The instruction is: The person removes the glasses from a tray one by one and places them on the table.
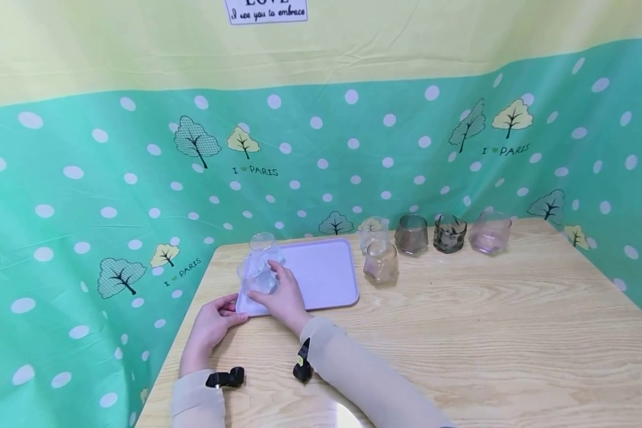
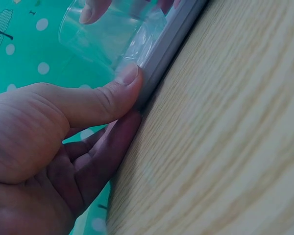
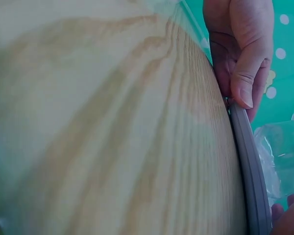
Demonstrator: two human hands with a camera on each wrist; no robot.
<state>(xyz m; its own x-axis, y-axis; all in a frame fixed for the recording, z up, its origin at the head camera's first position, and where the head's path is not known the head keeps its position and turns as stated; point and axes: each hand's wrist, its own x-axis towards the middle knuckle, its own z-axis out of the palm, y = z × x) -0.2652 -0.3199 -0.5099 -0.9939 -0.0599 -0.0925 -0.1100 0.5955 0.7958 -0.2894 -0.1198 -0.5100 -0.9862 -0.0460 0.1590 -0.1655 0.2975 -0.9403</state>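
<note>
"Head view?"
"The right hand (image 1: 286, 299) grips the front clear glass (image 1: 251, 276) at the left end of the lilac tray (image 1: 321, 276) on the worktop (image 1: 487, 333); the rear clear glass (image 1: 261, 241) stands just behind. The left hand (image 1: 213, 324) pinches the tray's near left corner."
"Left wrist?"
"Its thumb presses the rim, fingers curled beneath."
"Right wrist?"
"The front clear glass shows between the right hand's fingers."

A cloth (image 1: 374, 137), yellow above, dotted green with trees (image 1: 197, 141) below, hangs behind and beside the wood-grain desk (image 1: 487, 333), which catches a glare (image 1: 346, 416).
</note>
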